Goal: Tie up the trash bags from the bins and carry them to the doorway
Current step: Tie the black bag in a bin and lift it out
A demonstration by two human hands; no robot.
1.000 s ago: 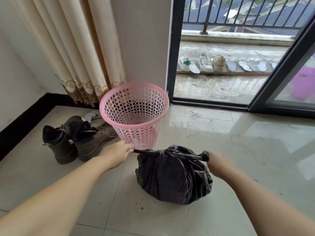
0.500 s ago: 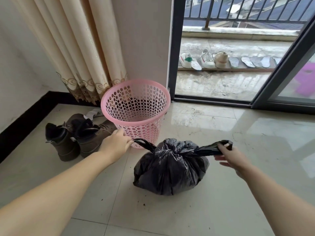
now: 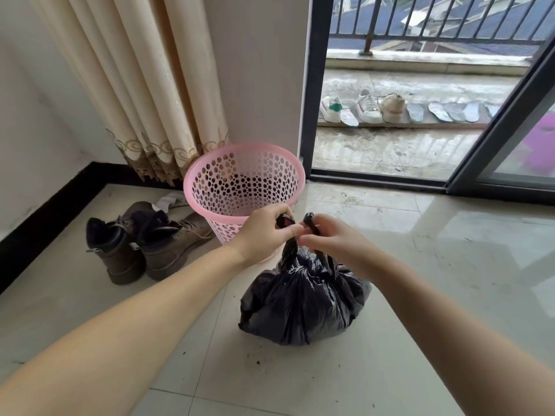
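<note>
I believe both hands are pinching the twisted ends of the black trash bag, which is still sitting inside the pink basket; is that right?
Not quite. In the head view the left hand and right hand do pinch the twisted ends, but the black trash bag sits on the tiled floor in front of the pink basket, not inside it.

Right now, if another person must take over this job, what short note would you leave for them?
Left hand: grips one twisted ear of the black trash bag.
Right hand: grips the other ear; both ears are held together above the bag.
The bag sits on the tile floor, in front of the pink bin, which has no liner in it.
Done: bag is out of the bin, its top gathered.
Left: finish the knot with the two ears, then carry the bag to the doorway. Loose crumbs lie on the floor around the bag.
</note>
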